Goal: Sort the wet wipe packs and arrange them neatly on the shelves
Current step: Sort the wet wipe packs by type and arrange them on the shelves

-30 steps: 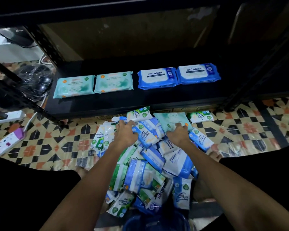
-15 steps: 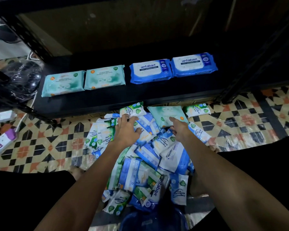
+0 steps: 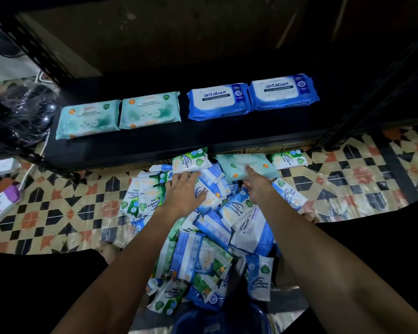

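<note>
A heap of wet wipe packs [image 3: 210,237] in blue, white and green lies on the tiled floor in front of a low black shelf [image 3: 155,148]. On the shelf sit two teal packs [image 3: 88,119] [image 3: 150,109] at left and two blue Antabax packs [image 3: 219,101] [image 3: 284,91] at right. My left hand [image 3: 184,191] rests flat on the heap, fingers spread over a white-blue pack. My right hand [image 3: 255,182] reaches forward, its fingertips touching a teal pack [image 3: 249,163] at the heap's far edge.
A black shelf upright [image 3: 343,126] stands at the right, another slanted frame bar [image 3: 17,145] at the left. A black plastic bag [image 3: 32,109] and white power strips [image 3: 0,206] lie on the left floor. A blue tub rim [image 3: 222,321] shows below the heap.
Both hands have slid forward over the heap with the fingers straightened. The right hand moved from the blue packs onto the teal pack.
</note>
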